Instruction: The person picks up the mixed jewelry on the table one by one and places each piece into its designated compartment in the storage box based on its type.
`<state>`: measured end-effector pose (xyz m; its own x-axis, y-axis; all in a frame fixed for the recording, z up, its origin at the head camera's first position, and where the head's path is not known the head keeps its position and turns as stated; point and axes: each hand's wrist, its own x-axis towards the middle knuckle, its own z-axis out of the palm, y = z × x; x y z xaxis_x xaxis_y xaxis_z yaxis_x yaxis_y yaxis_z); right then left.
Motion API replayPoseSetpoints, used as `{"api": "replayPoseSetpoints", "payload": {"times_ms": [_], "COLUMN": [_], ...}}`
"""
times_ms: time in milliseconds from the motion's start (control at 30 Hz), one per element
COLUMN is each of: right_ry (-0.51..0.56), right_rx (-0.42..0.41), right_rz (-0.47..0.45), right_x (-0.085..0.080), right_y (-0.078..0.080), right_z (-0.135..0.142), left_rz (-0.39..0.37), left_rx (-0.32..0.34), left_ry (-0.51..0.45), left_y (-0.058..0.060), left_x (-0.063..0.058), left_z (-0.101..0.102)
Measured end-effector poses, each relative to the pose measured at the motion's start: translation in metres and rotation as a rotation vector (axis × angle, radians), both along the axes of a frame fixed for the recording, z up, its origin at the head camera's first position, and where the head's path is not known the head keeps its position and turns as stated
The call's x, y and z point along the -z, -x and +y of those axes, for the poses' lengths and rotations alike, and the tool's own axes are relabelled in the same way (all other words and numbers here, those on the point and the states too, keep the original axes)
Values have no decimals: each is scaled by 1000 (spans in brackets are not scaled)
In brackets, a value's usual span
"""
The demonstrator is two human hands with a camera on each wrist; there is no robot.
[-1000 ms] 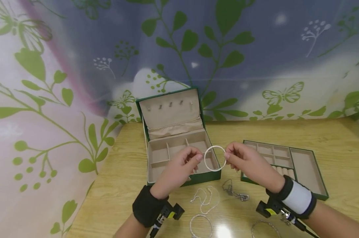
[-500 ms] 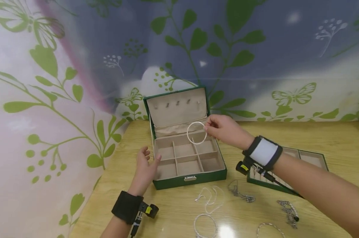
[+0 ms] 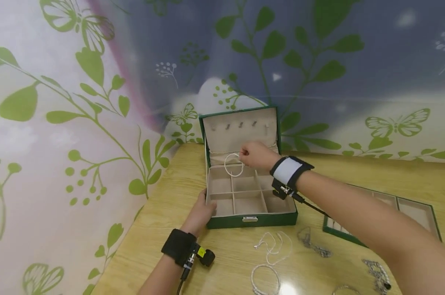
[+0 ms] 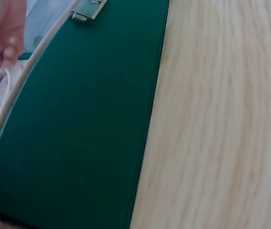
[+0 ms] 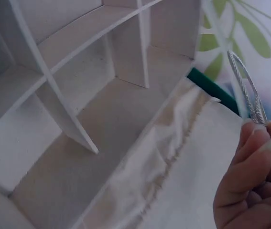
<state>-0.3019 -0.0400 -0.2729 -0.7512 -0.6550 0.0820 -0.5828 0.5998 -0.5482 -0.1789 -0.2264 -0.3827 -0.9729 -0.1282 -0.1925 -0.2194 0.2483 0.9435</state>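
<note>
My right hand [image 3: 259, 155] pinches a thin silver bangle [image 3: 225, 169] between thumb and fingertips, above the back-left compartments of a green jewelry box [image 3: 226, 222]. Up close in the right wrist view, the bangle [image 5: 256, 112] has a twisted, rope-like surface. The box's lid [image 3: 240, 137] is raised, with small hooks on its beige lining and a gathered pocket below. My left hand [image 3: 203, 213] holds the left side wall of the box, thumb over the rim and the other fingers partly hidden outside. The left wrist view shows mostly the green front wall [image 4: 82, 119].
A green-edged jewelry tray [image 3: 414, 209] lies to the right, partly hidden by my right forearm. In front of the box are a fine silver necklace [image 3: 270, 262], another bangle [image 3: 252, 276], a dark chain [image 3: 316, 247], a chunky chain [image 3: 378, 272] and a further bracelet [image 3: 345, 287].
My left hand left the bangle and moved to the box's left wall, which it now holds. The right hand carried the bangle from in front of the box to over its back-left part.
</note>
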Motion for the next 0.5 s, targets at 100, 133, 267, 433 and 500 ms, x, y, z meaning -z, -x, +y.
{"api": "replayPoseSetpoints", "payload": {"times_ms": [100, 133, 267, 433, 500], "right_ry": [-22, -27, -73, -164, -199], "right_rx": [-12, -18, -30, 10, 32], "right_rz": [-2, 0, 12, 10, 13], "right_x": [11, 14, 26, 60, 68], "right_y": [4, 5, 7, 24, 25], "right_z": [-13, -17, -37, -70, -77], "left_rz": [4, 8, 39, 55, 60], "left_rx": [16, 20, 34, 35, 38], "left_ry": [-10, -11, -11, 2, -1], "left_y": [0, 0, 0, 1, 1], "left_x": [2, 3, 6, 6, 7], "left_z": [1, 1, 0, -2, -1]}}
